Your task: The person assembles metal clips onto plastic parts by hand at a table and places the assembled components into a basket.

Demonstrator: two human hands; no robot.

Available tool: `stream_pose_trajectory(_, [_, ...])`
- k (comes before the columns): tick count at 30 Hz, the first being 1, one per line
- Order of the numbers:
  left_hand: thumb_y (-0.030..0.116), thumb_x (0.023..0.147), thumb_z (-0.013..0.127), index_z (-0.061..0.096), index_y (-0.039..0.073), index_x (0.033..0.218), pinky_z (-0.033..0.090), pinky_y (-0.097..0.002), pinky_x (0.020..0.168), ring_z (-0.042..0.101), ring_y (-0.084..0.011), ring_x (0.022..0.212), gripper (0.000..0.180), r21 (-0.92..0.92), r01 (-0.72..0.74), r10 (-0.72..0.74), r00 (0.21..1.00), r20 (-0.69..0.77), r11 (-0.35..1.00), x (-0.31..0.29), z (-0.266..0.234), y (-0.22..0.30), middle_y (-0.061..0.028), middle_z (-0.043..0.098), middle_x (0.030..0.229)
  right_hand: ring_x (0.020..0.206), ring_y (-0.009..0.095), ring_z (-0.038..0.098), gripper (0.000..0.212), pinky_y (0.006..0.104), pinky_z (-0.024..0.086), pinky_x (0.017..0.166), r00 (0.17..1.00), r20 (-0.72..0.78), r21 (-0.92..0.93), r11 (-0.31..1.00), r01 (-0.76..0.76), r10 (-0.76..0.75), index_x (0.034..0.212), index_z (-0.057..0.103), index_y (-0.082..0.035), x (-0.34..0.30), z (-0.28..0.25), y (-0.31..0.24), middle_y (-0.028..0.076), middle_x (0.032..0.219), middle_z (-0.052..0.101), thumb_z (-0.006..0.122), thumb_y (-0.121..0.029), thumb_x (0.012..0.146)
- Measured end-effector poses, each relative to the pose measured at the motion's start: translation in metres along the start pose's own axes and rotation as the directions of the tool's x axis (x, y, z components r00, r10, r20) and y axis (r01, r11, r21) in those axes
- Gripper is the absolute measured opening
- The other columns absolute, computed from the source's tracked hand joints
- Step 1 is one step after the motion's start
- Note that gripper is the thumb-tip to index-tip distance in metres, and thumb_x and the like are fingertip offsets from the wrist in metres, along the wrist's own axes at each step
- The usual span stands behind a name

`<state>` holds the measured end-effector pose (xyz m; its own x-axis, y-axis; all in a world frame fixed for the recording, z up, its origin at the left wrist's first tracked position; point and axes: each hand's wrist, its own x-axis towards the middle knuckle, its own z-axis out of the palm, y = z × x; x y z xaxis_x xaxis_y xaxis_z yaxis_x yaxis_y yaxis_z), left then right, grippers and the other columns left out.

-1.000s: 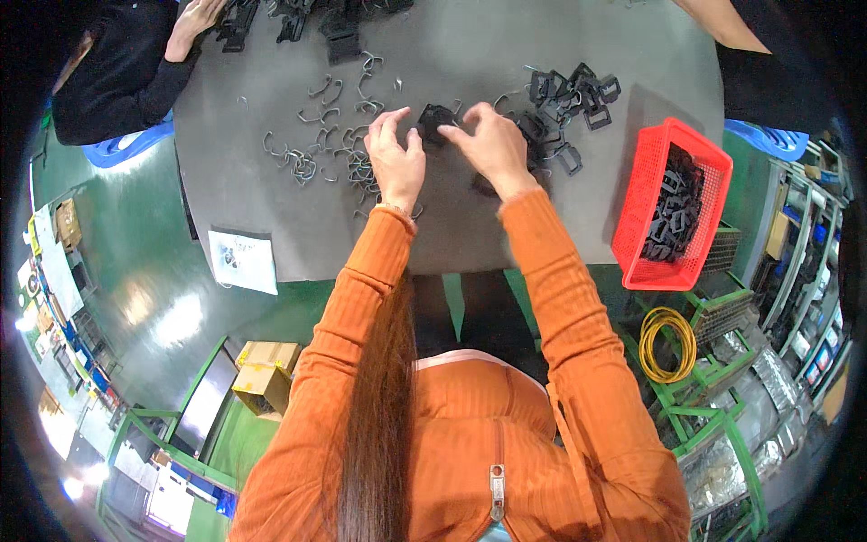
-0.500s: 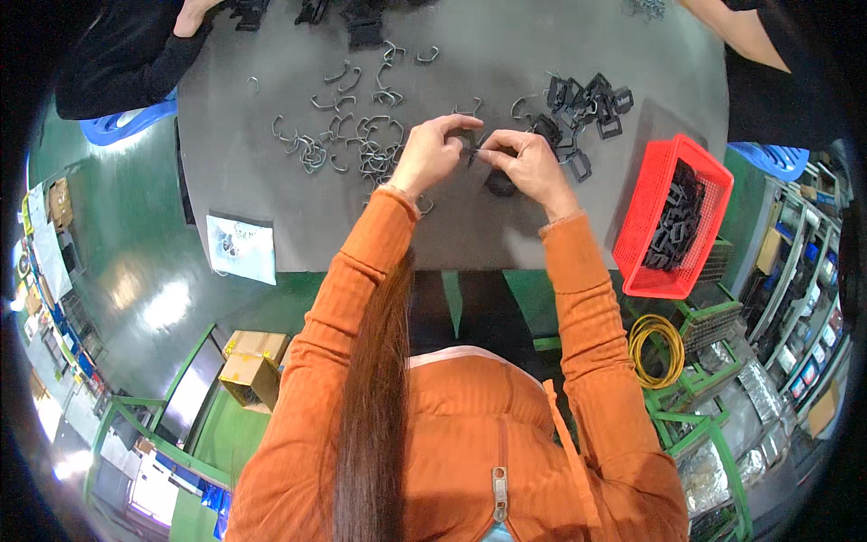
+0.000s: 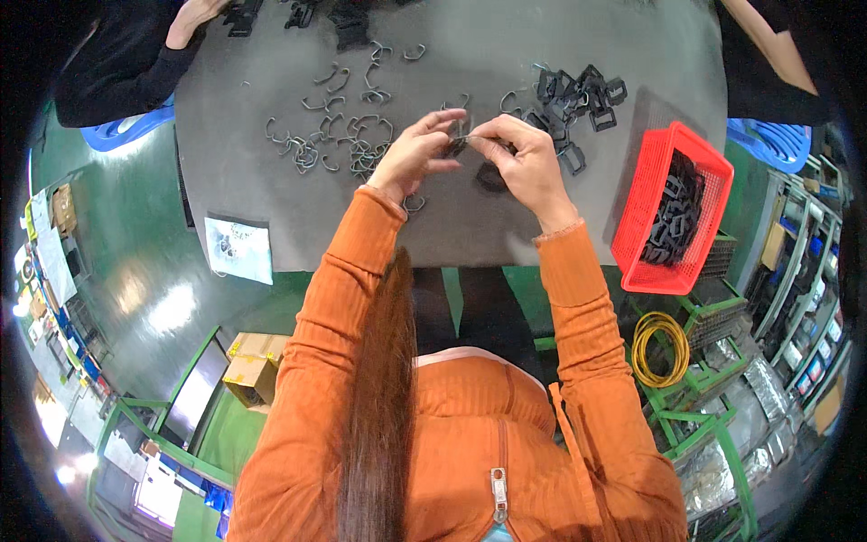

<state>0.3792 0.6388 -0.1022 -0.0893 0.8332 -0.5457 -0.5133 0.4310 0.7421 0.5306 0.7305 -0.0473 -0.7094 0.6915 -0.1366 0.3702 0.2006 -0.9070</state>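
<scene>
Change: both hands are now raised off the desk and brought together.
Left hand: pinched on a small black clip, steadying it.
Right hand: clenched on the same clip, apparently fitting a part.
Surroundings: wire hooks at left, red basket at right, both within reach.

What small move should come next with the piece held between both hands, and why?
Probably press the wire clip home into the black part: left hand and right hand both pinch it above the grey table, with the red basket of finished-looking black parts alongside.
</scene>
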Motion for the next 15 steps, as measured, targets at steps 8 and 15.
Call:
stream_pose_trajectory(8, [0.016,0.091,0.052,0.051,0.011,0.121,0.054,-0.0373,0.077,0.059,-0.0179,0.098,0.030,-0.616,0.275,-0.111,0.950,0.290,0.739,-0.001,0.005,-0.027,-0.0038,0.059,0.110,0.067,0.008,0.058,0.011,0.0228,0.046,0.060,0.991,-0.134,0.400,0.916,0.038,0.017,0.092,0.068,-0.001,-0.003,0.014,0.020,0.003,0.076,0.064,0.065,-0.007,0.083])
stream_pose_trajectory(15, [0.009,0.090,0.053,0.051,0.004,0.114,0.055,-0.0345,0.068,0.062,-0.0217,0.087,0.024,-0.378,0.121,-0.211,0.955,-0.207,0.918,-0.013,0.005,-0.037,-0.0088,0.060,0.104,0.061,0.019,0.058,0.061,0.0314,0.047,0.059,0.938,-0.241,-0.241,0.920,-0.309,0.251,0.126,0.054,-0.012,-0.013,0.012,0.041,0.002,0.069,0.061,0.075,-0.039,0.076])
